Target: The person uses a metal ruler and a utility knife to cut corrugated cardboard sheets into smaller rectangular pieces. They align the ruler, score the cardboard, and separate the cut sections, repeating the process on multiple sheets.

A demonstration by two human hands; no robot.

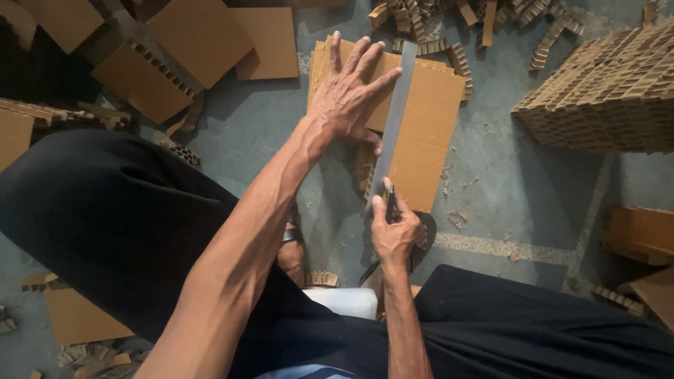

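Note:
A stack of brown cardboard sheets lies on the grey floor in front of me. A long metal ruler rests lengthwise on top of it. My left hand presses flat on the cardboard and the ruler's left edge, fingers spread. My right hand grips a dark knife upright at the ruler's near end, its tip at the cardboard's near edge. My foot in a dark sandal sits under the right hand.
A big honeycomb cardboard block lies at the right. Loose cardboard panels and notched strips litter the far floor. More offcuts sit by my left knee, and boxes at the right edge.

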